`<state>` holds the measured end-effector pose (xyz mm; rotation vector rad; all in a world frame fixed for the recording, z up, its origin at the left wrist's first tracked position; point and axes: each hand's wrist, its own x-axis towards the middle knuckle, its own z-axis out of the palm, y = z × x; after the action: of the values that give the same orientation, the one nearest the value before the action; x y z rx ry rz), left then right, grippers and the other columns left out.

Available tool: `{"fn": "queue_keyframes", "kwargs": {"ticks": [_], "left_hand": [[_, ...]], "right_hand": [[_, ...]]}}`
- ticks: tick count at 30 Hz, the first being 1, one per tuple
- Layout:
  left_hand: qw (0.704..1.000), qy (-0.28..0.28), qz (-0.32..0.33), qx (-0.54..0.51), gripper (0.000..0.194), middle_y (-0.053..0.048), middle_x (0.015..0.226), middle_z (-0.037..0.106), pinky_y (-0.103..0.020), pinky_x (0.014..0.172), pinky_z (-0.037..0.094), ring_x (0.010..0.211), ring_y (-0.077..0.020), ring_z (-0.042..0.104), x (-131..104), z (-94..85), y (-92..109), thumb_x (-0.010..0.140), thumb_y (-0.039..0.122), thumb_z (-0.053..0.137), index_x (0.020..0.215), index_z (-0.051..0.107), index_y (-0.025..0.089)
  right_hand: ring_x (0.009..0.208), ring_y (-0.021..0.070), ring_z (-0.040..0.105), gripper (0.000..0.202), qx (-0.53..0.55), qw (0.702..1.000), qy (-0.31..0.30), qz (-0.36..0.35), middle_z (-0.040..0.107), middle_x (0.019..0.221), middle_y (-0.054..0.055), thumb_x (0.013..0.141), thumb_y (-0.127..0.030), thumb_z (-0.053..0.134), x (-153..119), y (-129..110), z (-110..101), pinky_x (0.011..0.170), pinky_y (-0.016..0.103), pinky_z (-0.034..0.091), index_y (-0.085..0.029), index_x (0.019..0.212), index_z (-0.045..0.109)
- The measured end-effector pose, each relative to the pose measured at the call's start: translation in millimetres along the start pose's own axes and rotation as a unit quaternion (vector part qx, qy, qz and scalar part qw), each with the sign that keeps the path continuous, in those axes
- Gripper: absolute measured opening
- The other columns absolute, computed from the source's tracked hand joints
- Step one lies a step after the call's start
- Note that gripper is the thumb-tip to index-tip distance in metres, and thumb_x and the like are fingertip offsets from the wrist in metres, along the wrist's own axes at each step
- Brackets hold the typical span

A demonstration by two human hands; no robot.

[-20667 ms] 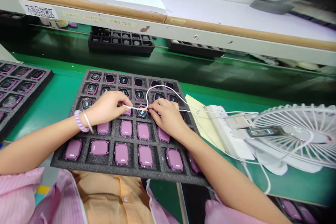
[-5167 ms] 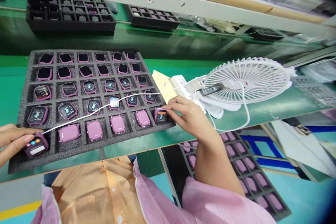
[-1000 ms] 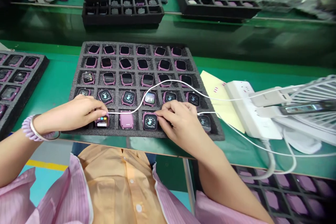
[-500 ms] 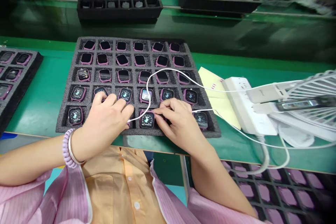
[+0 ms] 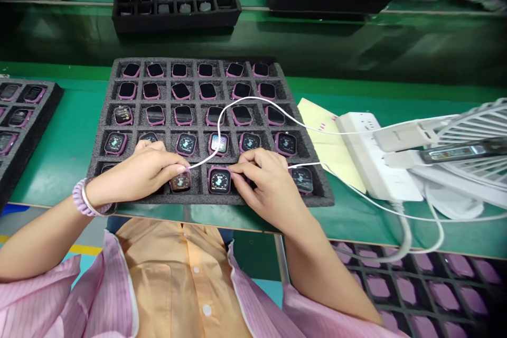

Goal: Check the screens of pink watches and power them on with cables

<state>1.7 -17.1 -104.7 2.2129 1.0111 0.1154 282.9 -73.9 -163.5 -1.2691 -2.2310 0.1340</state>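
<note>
A grey foam tray point(image 5: 200, 161) holds rows of smartwatches with purple cases and no straps. My left hand point(image 5: 146, 171) is closed in a pinch on the end of a white charging cable point(image 5: 253, 98), over a front-row watch point(image 5: 181, 181) with a dim screen. Just right of that, my right hand point(image 5: 269, 182) has its thumb and index finger pinched at the side of a smartwatch point(image 5: 219, 180) showing a lit dial. A second white cable point(image 5: 309, 165) runs out from behind my right hand; its end is hidden. Other front watches also show lit dials.
At the right are a white power strip point(image 5: 376, 163) with plugged-in adapters, a white fan point(image 5: 475, 153) and yellow paper point(image 5: 325, 142). Another watch tray point(image 5: 24, 116) lies at left. More trays stand on the back shelf point(image 5: 253, 2) and below the table at right.
My left hand has turned and shifted left and slightly up with the cable end, uncovering the front-row watch beneath it. My right hand stays at its watch.
</note>
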Motion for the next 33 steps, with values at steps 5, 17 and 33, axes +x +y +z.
{"fn": "queue_keyframes", "kwargs": {"ticks": [5,17,33], "left_hand": [[0.999,-0.021,-0.003,0.028,0.052,-0.001,0.091,0.074,-0.04,0.093,0.028,0.089,-0.02,0.048,1.3,6.2,6.2,0.109,0.05,0.031,0.095,0.074,0.023],[0.999,0.001,0.005,0.043,0.055,-0.003,0.084,0.069,-0.04,0.091,0.027,0.085,-0.0193,0.045,1.3,11.5,2.5,0.111,0.048,0.029,0.091,0.071,0.02],[0.998,-0.005,-0.009,0.057,0.047,-0.002,0.095,0.073,-0.039,0.093,0.025,0.087,-0.0201,0.046,4.1,13.0,4.1,0.111,0.042,0.033,0.096,0.073,0.021]], "right_hand": [[0.088,0.0234,0.057,0.018,0.003,1.0,0.008,-0.005,0.06,0.094,0.007,0.104,-0.017,0.051,0.3,-1.6,0.5,0.085,0.04,0.04,-0.018,0.097,0.067],[0.087,0.0233,0.058,0.02,-0.02,1.0,0.006,0.015,0.062,0.093,0.006,0.103,-0.017,0.051,0.1,-3.9,2.0,0.086,0.04,0.038,-0.021,0.093,0.067],[0.089,0.023,0.059,0.018,-0.018,1.0,0.019,0.014,0.061,0.095,0.006,0.104,-0.017,0.052,0.3,-5.7,3.2,0.087,0.041,0.036,-0.019,0.092,0.065]]}}
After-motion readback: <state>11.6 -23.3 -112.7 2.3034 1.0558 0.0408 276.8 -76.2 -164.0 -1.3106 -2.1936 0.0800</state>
